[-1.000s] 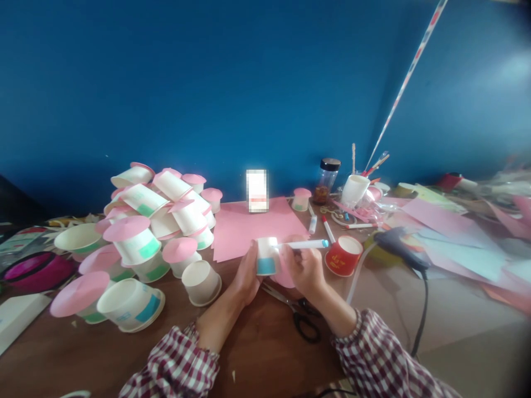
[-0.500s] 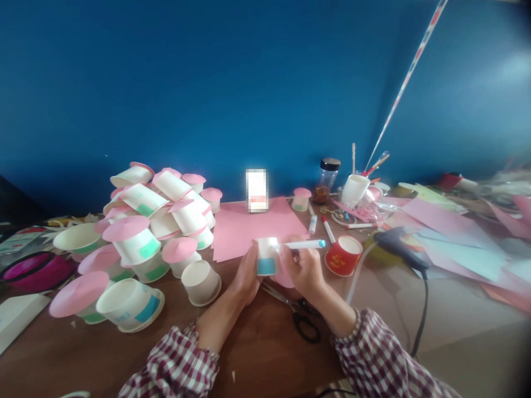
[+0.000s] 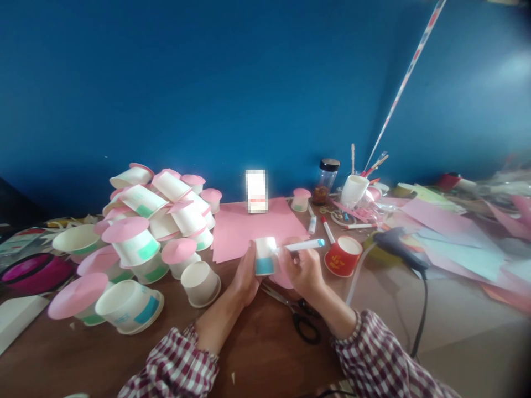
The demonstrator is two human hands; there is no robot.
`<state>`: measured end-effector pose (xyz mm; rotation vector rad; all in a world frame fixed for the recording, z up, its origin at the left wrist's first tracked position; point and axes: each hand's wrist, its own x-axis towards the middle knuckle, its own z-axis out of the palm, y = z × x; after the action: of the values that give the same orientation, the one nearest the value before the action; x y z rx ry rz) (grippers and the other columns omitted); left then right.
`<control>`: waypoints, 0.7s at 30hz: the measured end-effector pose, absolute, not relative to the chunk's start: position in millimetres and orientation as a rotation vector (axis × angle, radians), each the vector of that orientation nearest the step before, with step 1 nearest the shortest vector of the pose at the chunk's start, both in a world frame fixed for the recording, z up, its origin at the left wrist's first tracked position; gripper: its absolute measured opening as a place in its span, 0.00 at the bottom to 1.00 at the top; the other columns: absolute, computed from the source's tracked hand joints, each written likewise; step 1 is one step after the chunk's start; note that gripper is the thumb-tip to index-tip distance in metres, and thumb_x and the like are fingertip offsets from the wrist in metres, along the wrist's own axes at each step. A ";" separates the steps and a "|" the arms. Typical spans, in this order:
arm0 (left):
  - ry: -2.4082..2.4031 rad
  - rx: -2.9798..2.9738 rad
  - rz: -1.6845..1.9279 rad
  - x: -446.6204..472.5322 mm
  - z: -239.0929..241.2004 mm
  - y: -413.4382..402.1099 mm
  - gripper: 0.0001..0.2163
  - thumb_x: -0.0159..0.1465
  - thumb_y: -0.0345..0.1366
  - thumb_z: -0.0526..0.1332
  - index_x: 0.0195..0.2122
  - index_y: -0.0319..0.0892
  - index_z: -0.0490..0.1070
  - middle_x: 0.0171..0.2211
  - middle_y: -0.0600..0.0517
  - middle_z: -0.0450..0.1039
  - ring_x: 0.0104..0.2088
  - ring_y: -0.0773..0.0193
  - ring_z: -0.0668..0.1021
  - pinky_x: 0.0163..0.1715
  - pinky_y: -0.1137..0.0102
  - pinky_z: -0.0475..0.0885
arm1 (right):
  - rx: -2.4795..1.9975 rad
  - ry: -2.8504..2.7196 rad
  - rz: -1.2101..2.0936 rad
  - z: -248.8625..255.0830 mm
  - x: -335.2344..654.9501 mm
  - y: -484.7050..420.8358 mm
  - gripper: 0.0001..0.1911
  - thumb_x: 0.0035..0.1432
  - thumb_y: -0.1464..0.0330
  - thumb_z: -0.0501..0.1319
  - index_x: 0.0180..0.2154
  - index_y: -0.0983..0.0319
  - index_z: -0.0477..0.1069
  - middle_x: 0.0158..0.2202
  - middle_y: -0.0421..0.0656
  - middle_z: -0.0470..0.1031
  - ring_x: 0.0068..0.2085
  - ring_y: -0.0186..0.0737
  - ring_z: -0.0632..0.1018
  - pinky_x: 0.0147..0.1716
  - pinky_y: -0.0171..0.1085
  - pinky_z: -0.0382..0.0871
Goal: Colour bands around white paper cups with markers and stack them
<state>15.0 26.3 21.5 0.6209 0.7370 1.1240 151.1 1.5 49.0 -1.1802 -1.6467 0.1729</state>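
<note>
My left hand [image 3: 245,276] is wrapped round the left side of a white paper cup [image 3: 264,255] with a blue patch low on its side. In my right hand [image 3: 305,270] is a white marker with a blue end [image 3: 302,245], its tip side pointing left at the cup's wall. Whether the tip touches the cup I cannot tell. Behind and below the cup lies a pink paper piece [image 3: 284,276], partly hidden by my right hand. Scissors with black handles [image 3: 306,326] rest on the table beneath my right wrist.
On the left, several white cups with pink paper tops [image 3: 136,240] are piled up. Pink sheets [image 3: 232,232] lie ahead. To the right stand a red paper cup [image 3: 343,264], a jar [image 3: 326,182] and a corded dark tool, likely a glue gun [image 3: 400,246].
The cup has shifted slightly left in my left hand, and the marker has tilted a little, its left end lower. Everything else looks the same.
</note>
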 end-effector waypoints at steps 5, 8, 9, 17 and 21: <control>0.727 0.621 1.124 15.2 19.1 26.9 0.24 0.57 0.53 0.59 0.43 0.36 0.73 0.36 0.45 0.77 0.38 0.57 0.77 0.39 0.66 0.70 | -1.180 -1.584 0.173 46.4 151.1 3.1 0.07 0.60 0.68 0.55 0.34 0.62 0.70 0.27 0.42 0.75 0.24 0.35 0.76 0.25 0.31 0.70; 0.712 0.622 1.124 15.6 18.7 26.8 0.24 0.56 0.52 0.59 0.43 0.37 0.73 0.36 0.46 0.77 0.39 0.57 0.77 0.39 0.66 0.70 | -1.177 -1.583 0.192 46.5 150.9 3.3 0.07 0.60 0.67 0.55 0.34 0.62 0.70 0.26 0.41 0.75 0.23 0.34 0.75 0.24 0.30 0.69; 0.706 0.624 1.121 15.7 18.8 26.7 0.24 0.56 0.53 0.59 0.44 0.37 0.73 0.36 0.46 0.77 0.39 0.57 0.77 0.40 0.66 0.70 | -1.174 -1.582 0.198 46.6 150.7 3.2 0.07 0.60 0.67 0.55 0.34 0.62 0.70 0.25 0.41 0.75 0.23 0.34 0.75 0.23 0.30 0.69; 0.713 0.653 1.112 16.1 19.1 26.1 0.23 0.58 0.52 0.57 0.43 0.36 0.73 0.36 0.45 0.77 0.40 0.56 0.76 0.40 0.66 0.70 | -1.196 -1.585 0.194 46.8 149.5 3.9 0.08 0.60 0.67 0.55 0.34 0.62 0.70 0.24 0.41 0.75 0.23 0.34 0.75 0.25 0.31 0.69; 0.729 0.624 1.129 16.4 20.5 25.9 0.21 0.59 0.51 0.57 0.41 0.36 0.73 0.36 0.46 0.77 0.39 0.56 0.77 0.39 0.66 0.70 | -1.185 -1.570 0.177 47.5 150.9 4.0 0.07 0.59 0.68 0.55 0.34 0.63 0.70 0.25 0.41 0.75 0.24 0.34 0.75 0.25 0.31 0.69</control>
<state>16.4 25.9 20.5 0.6241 0.7291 1.1291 150.9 4.0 47.5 -1.1846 -1.5704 0.1769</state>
